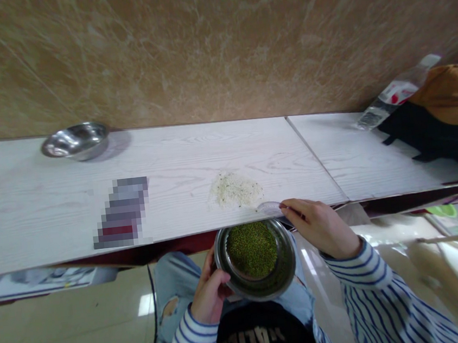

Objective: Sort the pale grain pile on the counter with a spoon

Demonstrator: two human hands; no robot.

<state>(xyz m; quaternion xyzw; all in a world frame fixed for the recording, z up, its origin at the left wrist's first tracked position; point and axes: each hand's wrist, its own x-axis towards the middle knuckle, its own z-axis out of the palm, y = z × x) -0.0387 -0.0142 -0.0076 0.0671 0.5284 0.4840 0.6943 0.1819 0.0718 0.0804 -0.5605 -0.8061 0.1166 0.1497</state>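
Note:
My left hand [211,293] grips the near-left rim of a steel bowl [285,274], held just below the table's front edge above my lap. Green beans [252,249] fill the bowl. My right hand [319,226] is closed on a small clear plastic spoon or scoop [269,208] whose tip rests at the table edge. Just beyond the scoop lies a small pile of white rice grains [236,189] on the white wood-grain table [179,160].
An empty steel bowl [75,140] stands at the table's back left. A blurred flat object [122,211] lies left of the rice. At the right, a plastic water bottle [396,93] leans beside an orange cap [452,92] on a black bag [438,141].

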